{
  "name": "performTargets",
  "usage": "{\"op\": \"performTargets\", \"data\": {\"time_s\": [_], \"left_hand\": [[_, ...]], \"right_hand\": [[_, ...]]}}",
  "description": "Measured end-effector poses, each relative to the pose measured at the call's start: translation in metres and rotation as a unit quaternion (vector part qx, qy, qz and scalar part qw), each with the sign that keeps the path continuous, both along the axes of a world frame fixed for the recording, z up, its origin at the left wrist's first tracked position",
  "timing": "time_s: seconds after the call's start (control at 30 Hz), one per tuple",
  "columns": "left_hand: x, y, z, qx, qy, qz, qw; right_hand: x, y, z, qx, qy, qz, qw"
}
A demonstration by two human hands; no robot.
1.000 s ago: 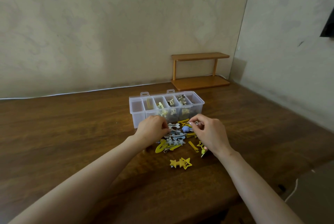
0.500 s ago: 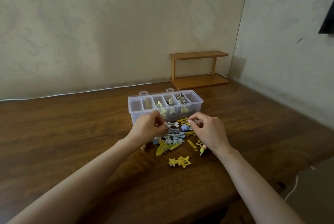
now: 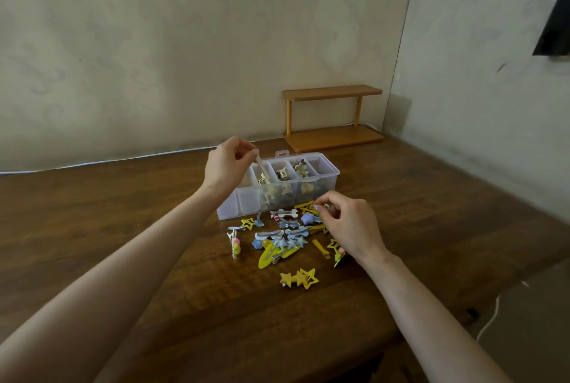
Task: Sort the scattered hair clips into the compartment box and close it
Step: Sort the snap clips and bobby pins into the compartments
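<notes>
1. The box (image 3: 226, 211) stands on the table (image 3: 123, 213), at 12 o'clock from the pile (image 3: 283, 237) of clips and just beside it.
2. The shelf (image 3: 333, 135) stands at 1 o'clock from the box, well apart, against the wall.
3. The left hand (image 3: 226, 166) is over the box's 9 o'clock end, holding a clip (image 3: 261, 166) above the compartments there.
4. The right hand (image 3: 348, 225) is at 3 o'clock of the pile, fingertips at its 1 o'clock edge.
5. A star clip (image 3: 299, 278) lies alone at 6 o'clock from the pile.
</notes>
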State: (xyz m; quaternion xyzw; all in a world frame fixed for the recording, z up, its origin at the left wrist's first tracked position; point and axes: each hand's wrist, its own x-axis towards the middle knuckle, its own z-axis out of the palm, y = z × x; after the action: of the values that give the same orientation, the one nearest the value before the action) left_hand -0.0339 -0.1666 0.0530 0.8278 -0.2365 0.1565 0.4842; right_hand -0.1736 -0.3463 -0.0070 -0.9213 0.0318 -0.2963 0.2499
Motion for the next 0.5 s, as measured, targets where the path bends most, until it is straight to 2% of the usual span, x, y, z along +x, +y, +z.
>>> {"op": "performTargets", "data": {"time_s": [0.13,0.23,0.3,0.5], "left_hand": [[0.023,-0.01,-0.003,0.058,-0.015,0.048,0.997],[0.034,-0.012,-0.011,0.187,-0.008,0.049,0.981],[0.034,-0.01,-0.014,0.236,-0.012,0.047,0.97],[0.011,0.001,-0.014,0.194,-0.101,0.042,0.975]], "right_hand": [[0.0,-0.001,-0.001,0.0,0.0,0.003,1.0],[0.0,-0.001,-0.001,0.0,-0.002,0.005,1.0],[0.0,-0.001,-0.001,-0.002,-0.007,0.005,1.0],[0.002,-0.004,-0.003,0.001,-0.023,-0.012,1.0]]}}
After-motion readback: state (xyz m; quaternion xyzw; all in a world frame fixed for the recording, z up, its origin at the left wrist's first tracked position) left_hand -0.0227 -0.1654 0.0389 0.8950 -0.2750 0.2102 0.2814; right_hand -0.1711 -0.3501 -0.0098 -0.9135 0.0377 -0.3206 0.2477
